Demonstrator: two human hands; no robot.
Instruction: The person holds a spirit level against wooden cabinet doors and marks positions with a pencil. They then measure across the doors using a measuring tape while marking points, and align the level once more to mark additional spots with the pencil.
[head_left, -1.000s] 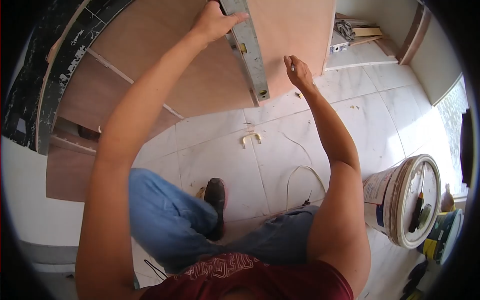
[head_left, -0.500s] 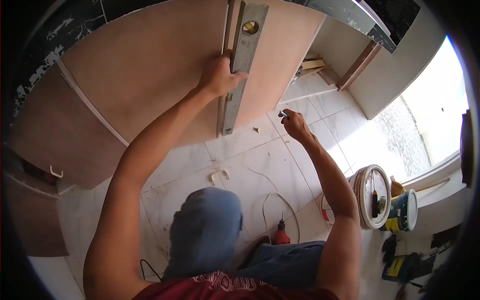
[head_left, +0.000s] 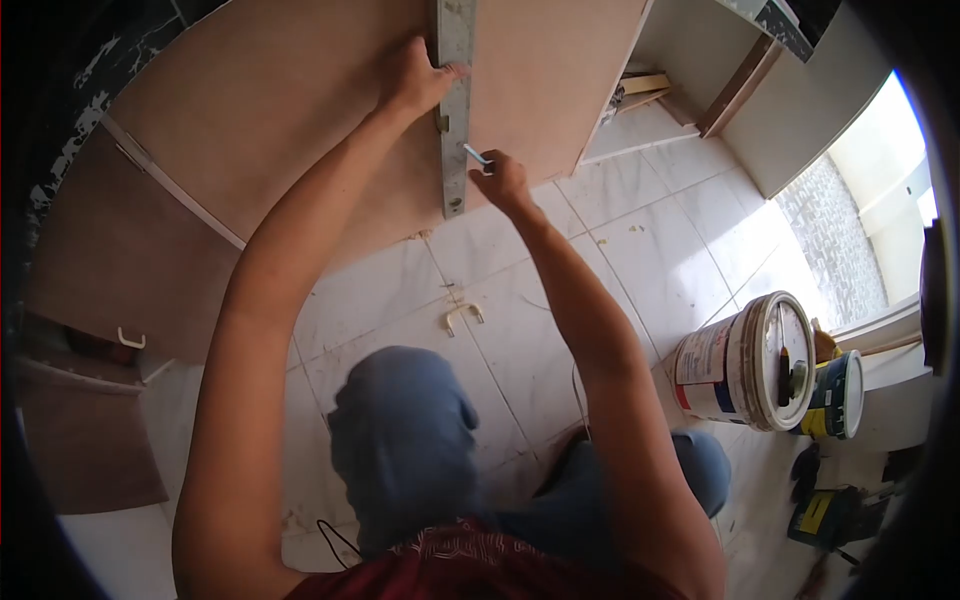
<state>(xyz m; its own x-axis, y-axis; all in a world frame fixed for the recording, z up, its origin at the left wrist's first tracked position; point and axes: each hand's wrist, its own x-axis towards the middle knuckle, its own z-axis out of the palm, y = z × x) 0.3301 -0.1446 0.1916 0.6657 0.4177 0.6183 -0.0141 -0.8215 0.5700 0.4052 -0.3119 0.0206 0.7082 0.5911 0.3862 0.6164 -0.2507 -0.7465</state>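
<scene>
A long metal spirit level stands upright against the wooden cabinet panels. My left hand is closed on it near the top of the view, the thumb across its face and the other fingers at its left edge. My right hand pinches a thin light-blue pen-like stick, whose tip points up and left at the level's right edge. Whether the tip touches is unclear. The wooden panel on the right lies behind the tip.
A loose cream handle lies on the tiled floor. To the right stand a large lidded bucket, with a tool on its lid, and a smaller green bucket. Wood scraps sit in the open cabinet bay.
My right hand has come left, from beside the panel to the level's edge, with the stick. My left hand stays on the level. The view has shifted, and the red-bodied drill is out of sight.
</scene>
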